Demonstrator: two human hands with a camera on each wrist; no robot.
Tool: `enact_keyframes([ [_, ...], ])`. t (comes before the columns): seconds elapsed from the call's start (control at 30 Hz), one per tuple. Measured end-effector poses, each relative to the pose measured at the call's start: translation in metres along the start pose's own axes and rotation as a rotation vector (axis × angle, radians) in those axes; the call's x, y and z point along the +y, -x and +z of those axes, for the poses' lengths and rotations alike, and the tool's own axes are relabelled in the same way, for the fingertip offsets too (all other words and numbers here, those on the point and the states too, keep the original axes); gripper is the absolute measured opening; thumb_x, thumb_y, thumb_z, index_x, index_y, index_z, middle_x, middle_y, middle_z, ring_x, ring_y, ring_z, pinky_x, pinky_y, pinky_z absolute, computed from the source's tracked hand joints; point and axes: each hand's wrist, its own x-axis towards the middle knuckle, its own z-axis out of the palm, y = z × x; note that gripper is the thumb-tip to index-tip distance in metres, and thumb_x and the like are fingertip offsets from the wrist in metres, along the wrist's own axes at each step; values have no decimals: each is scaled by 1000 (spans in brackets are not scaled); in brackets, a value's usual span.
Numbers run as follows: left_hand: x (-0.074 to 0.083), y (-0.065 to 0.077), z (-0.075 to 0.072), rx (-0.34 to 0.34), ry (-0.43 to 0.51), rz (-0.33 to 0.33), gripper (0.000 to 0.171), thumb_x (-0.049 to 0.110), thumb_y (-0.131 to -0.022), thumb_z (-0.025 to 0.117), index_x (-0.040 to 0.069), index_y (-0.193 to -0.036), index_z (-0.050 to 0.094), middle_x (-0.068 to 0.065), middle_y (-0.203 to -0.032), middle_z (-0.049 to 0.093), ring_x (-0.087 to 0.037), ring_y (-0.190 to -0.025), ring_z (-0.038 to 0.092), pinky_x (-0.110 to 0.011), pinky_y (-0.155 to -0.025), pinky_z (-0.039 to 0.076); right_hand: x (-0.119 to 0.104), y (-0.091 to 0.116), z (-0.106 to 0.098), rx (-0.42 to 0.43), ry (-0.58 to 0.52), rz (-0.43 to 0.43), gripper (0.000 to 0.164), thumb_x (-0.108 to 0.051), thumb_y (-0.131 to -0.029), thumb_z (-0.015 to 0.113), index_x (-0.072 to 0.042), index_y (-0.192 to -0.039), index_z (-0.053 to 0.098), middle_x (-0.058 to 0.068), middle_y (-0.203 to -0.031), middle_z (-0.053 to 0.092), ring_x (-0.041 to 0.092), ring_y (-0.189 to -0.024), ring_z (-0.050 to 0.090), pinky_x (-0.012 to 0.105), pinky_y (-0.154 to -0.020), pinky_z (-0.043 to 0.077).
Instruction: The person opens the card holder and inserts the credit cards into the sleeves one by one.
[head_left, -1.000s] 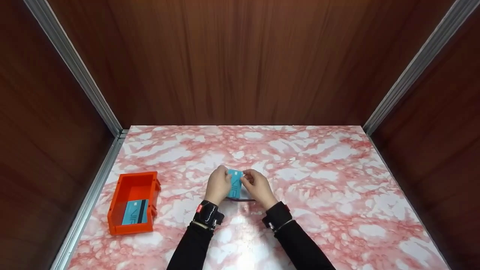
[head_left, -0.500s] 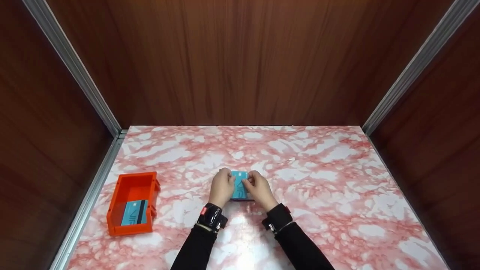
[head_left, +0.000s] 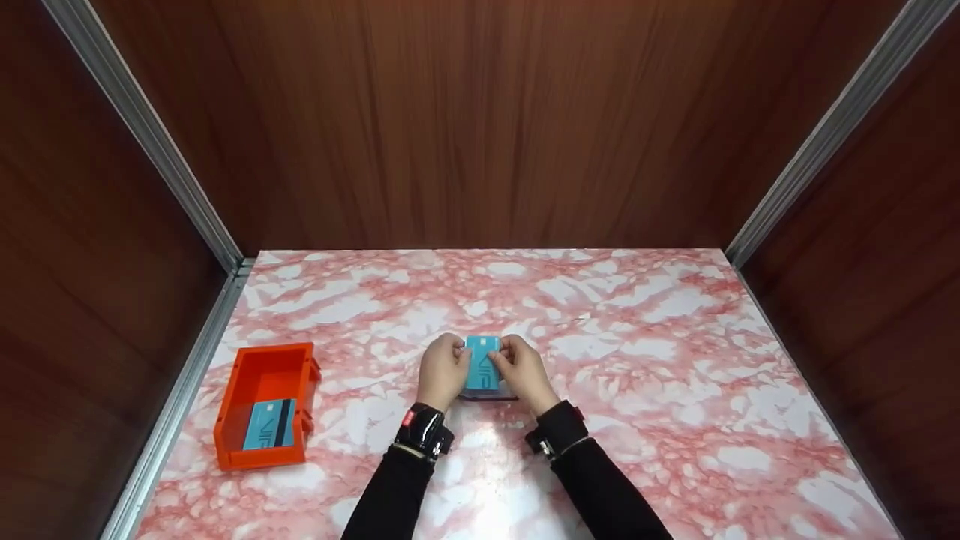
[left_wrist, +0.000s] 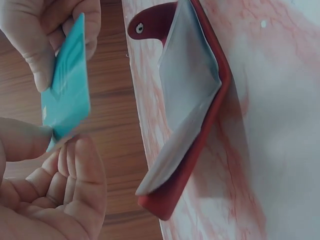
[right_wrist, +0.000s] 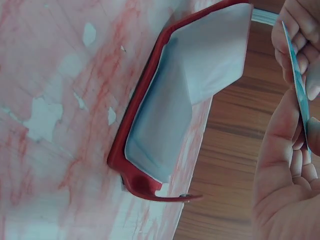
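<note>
A light blue card (head_left: 482, 364) marked VIP is held between both hands, chip end away from the body. My left hand (head_left: 441, 373) pinches its left edge between thumb and fingers. On the opposite edge, my right hand (head_left: 526, 373) pinches it the same way. Below the card, apart from it, a red card holder (left_wrist: 186, 180) with translucent sleeves lies spread open on the table. Its snap tab (right_wrist: 165, 196) sticks out at one end in the right wrist view. From the head, the card and hands hide most of the holder.
To the left stands an orange bin (head_left: 274, 373) with another blue VIP card (head_left: 264, 426), black-striped, inside. Brown wood-grain panels (head_left: 480, 127) close off the back and both sides of the pink-and-white marbled table (head_left: 637, 420).
Both hands and the card have shifted; the card moved right, then slightly away from the body, uncovering more of the holder's near edge. The bin stays put.
</note>
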Motion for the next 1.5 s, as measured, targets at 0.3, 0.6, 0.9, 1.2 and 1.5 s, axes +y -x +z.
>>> enact_keyframes([
  [0.3,-18,1,-3,62,-171,14,25,8,-79,77,-3,-97,64,-15,-87,60,-35,-85,60,-46,-81,47,8,-7,-9,42,38,56,12,-7,-94,66,-1,-94,56,2,-77,56,13,-68,51,27,-59,45],
  [0.6,-29,4,-1,9,-239,-77,33,5,-78,78,-7,-105,65,-22,-94,62,-42,-93,60,-49,-85,47,19,-13,-8,38,67,86,12,-6,-94,66,0,-94,56,3,-76,56,13,-65,49,28,-59,43],
  [0.9,-40,5,-1,-19,-246,-139,29,-2,-76,73,-9,-104,65,-22,-91,63,-41,-91,62,-50,-83,49,22,-17,1,18,134,124,13,-7,-91,68,-2,-90,56,3,-77,57,14,-66,53,29,-59,48],
  [1.2,-47,5,-1,-24,-254,-167,27,-4,-74,72,-9,-100,65,-23,-89,63,-43,-89,63,-51,-82,49,16,-18,4,39,196,107,13,-8,-90,70,-1,-90,58,4,-78,58,17,-69,55,33,-65,48],
  [1.5,-53,6,0,-36,-255,-179,26,-4,-75,74,-9,-99,65,-24,-89,63,-43,-90,63,-51,-83,49,17,-22,14,25,263,88,13,-6,-89,69,-2,-90,57,1,-74,54,17,-68,52,33,-65,46],
])
